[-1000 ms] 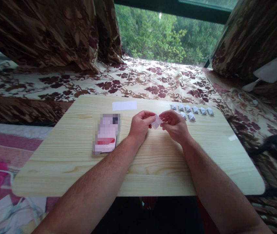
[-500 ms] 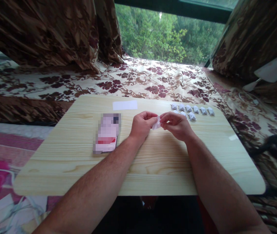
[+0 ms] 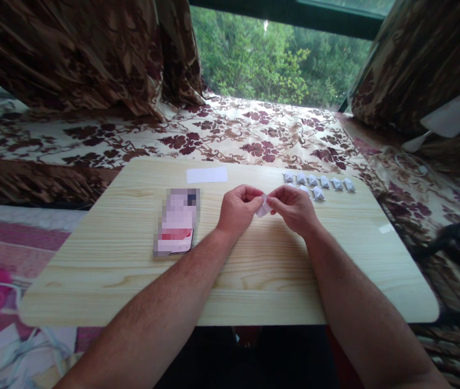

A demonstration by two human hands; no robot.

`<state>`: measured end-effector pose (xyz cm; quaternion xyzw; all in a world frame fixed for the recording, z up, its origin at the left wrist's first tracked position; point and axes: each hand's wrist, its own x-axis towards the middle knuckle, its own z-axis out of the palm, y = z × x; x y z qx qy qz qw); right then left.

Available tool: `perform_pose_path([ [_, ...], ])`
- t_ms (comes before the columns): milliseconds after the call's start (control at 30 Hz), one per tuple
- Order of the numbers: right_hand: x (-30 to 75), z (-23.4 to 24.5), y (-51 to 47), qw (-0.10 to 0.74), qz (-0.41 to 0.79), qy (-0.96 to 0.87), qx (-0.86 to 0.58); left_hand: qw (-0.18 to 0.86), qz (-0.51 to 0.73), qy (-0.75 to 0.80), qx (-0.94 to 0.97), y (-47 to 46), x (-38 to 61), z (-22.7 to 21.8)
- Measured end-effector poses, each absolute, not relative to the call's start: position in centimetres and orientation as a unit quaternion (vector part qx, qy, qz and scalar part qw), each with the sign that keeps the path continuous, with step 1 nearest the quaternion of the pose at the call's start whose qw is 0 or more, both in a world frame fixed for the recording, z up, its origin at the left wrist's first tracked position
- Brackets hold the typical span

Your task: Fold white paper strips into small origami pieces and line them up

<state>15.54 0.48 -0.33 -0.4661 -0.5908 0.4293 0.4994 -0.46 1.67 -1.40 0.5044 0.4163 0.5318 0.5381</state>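
Nearest my view, two bare forearms come in from about seven and five o'clock over a pale wood-grain table (image 3: 246, 278). Taking the held piece as my dial's centre, I have a phone (image 3: 177, 216) at nine o'clock, mostly pixelated, pale pink with a red band and a dark lower edge.

At the centre I see the left hand (image 3: 234, 209) pinching one side of a small folded paper (image 3: 261, 212) between thumb and curled fingers, and the right hand (image 3: 294, 209) pinching the other side the same way, the fingertips almost meeting. The paper sits between them over the table: white, faintly lilac in this light, flat-faced and angular, with its lower part showing below the thumbs. Fingers cover the rest, so I can't read its full outline or its creases.

Between two and three o'clock, just beyond the right hand, are white paper stars (image 3: 318, 194), puffy and pointed, in two rows; the nearer row is partly hidden by that hand, and the farther one counts six. At ten o'clock lies a flat white paper strip (image 3: 206, 175). Farther, toward twelve, I get flowered cloth (image 3: 254, 129), then a window (image 3: 262, 65) full of green foliage.
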Motion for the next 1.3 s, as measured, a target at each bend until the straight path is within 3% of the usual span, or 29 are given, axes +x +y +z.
perform_pose_path([
  [1300,15.02,-0.41,0.54,0.542,0.404,-0.567,-0.471,0.537,0.506,0.429,0.521,1.26,-0.44,-0.58],
])
